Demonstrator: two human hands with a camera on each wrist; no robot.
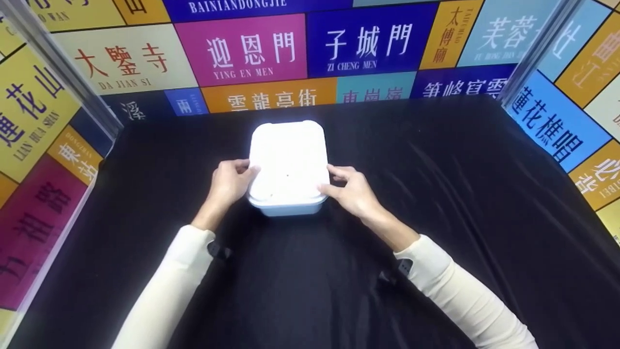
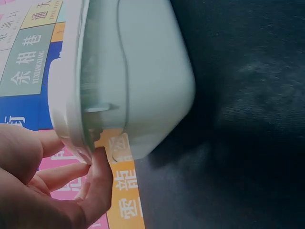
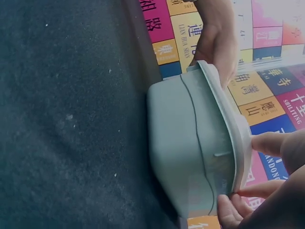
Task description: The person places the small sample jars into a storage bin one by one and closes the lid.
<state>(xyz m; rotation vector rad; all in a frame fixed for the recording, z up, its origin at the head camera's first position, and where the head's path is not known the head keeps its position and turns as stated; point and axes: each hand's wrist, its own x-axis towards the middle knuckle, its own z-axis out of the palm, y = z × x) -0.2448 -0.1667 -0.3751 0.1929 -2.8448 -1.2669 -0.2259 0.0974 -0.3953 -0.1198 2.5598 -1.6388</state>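
A pale rectangular lidded container [image 1: 290,210] stands on the black cloth, its white lid [image 1: 289,150] on top. Seen from the side, its wall [image 2: 157,81] is light grey-green, with a thin dark line running along it. At the lid's left edge my left hand [image 1: 228,180] pinches the rim, thumb on top and fingers beneath. On the opposite edge, close to the front corner, my right hand [image 1: 352,191] grips the rim between thumb and fingers. The lid's edge [image 3: 241,143] lies along the container's top in the right wrist view. What is inside is hidden.
Black cloth [image 1: 436,194] covers the table, with creases at the right. Colourful panels [image 1: 242,51] with printed characters stand behind and on both sides, joined by metal posts [image 1: 540,53] at the corners. Dark wrist devices [image 1: 219,249] sit by the cream sleeves [image 1: 164,286].
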